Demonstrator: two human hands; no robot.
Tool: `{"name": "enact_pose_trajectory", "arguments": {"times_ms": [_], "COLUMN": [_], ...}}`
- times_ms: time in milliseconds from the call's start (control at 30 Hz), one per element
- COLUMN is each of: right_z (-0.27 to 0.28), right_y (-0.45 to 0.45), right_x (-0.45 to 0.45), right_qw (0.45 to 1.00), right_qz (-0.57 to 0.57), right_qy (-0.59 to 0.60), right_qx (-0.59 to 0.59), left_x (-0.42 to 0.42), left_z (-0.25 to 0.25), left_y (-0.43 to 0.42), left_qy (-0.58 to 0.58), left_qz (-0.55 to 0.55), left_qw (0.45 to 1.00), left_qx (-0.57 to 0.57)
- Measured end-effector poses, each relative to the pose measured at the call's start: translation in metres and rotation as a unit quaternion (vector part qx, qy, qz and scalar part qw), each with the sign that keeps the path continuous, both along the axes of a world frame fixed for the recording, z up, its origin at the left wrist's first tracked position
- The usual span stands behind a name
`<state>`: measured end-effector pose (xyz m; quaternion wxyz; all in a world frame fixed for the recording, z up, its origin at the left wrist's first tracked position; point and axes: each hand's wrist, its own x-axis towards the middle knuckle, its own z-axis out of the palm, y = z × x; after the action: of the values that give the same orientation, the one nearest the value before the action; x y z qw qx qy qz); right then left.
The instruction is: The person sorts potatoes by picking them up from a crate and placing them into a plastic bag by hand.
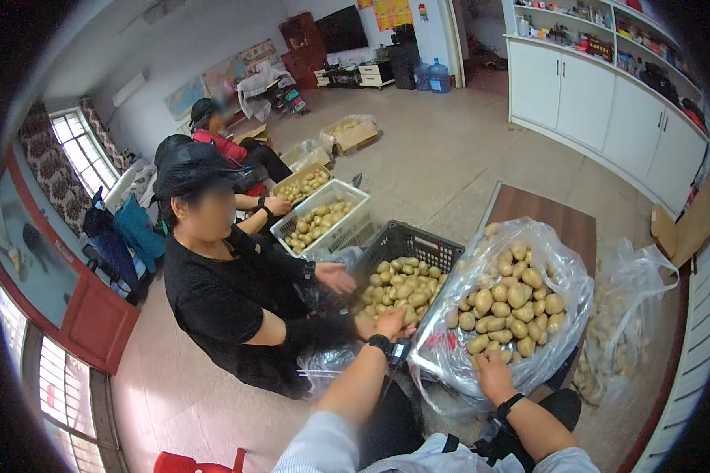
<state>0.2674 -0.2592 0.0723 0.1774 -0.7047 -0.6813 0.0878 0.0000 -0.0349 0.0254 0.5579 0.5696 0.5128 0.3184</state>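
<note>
My left hand (391, 323) is at the near edge of the black crate (385, 241), its fingers curled round a potato (409, 315). Many potatoes (402, 282) lie in that crate. To the right, a clear plastic bag (569, 272) stands wide open with a heap of potatoes (519, 296) inside. My right hand (495, 377) reaches over the bag's near rim, fingers bent and closed on a potato at the heap's lower edge; its fingertips are partly hidden. A co-worker's hand is close beside my left hand, and their other hand hovers open at the crate's left side.
A co-worker in black (213, 292) sits at my left. Behind are a white crate (347, 193) of potatoes, another person (221, 142) and cardboard boxes (355, 135). The bag rests by a brown board (536, 213); another plastic bag (627, 307) stands right. A red stool (189, 463) is lower left.
</note>
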Motion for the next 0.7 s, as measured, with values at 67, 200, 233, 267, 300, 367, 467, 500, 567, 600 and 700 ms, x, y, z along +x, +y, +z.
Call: {"name": "enact_pose_trajectory", "arguments": {"times_ms": [67,200,233,267,300,367,467,500,567,600,700], "right_z": [-0.003,-0.005,-0.003,-0.001,0.000,0.000,-0.010,-0.015,-0.020,-0.019,-0.024], "right_y": [0.000,-0.003,-0.003,-0.002,-0.002,-0.002,0.000,0.002,-0.004,-0.002,-0.007], "right_x": [0.001,0.001,0.000,0.000,0.000,0.001,0.002,0.003,0.004,0.004,0.002], "right_qw": [1.000,0.999,0.999,0.999,0.998,0.998,0.999,0.998,0.998,0.998,0.998], "right_qz": [0.010,0.026,0.028,0.028,0.035,0.040,0.044,0.039,0.033,0.037,0.046], "right_qy": [-0.010,-0.037,-0.042,-0.043,-0.047,-0.051,-0.031,-0.041,-0.050,-0.039,-0.028], "right_qx": [0.000,0.014,0.011,0.010,0.012,0.014,-0.011,-0.014,-0.035,-0.023,-0.016], "left_x": [-0.004,-0.012,-0.016,-0.020,-0.021,-0.020,-0.016,-0.015,-0.019,-0.019,-0.017], "left_z": [-0.004,0.005,-0.004,-0.012,-0.015,-0.019,-0.005,0.001,-0.002,0.001,0.003], "left_y": [0.005,0.004,0.007,0.014,0.014,0.012,0.008,0.005,0.002,0.001,0.000], "left_qy": [0.096,0.294,0.342,0.350,0.354,0.353,0.421,0.489,0.475,0.467,0.407], "left_qz": [-0.026,-0.095,-0.112,-0.150,-0.170,-0.161,-0.145,-0.158,-0.127,-0.127,-0.085], "left_qw": [0.994,0.940,0.916,0.903,0.895,0.889,0.857,0.818,0.807,0.815,0.878], "left_qx": [0.036,0.145,0.176,0.201,0.211,0.244,0.261,0.257,0.329,0.319,0.239]}}
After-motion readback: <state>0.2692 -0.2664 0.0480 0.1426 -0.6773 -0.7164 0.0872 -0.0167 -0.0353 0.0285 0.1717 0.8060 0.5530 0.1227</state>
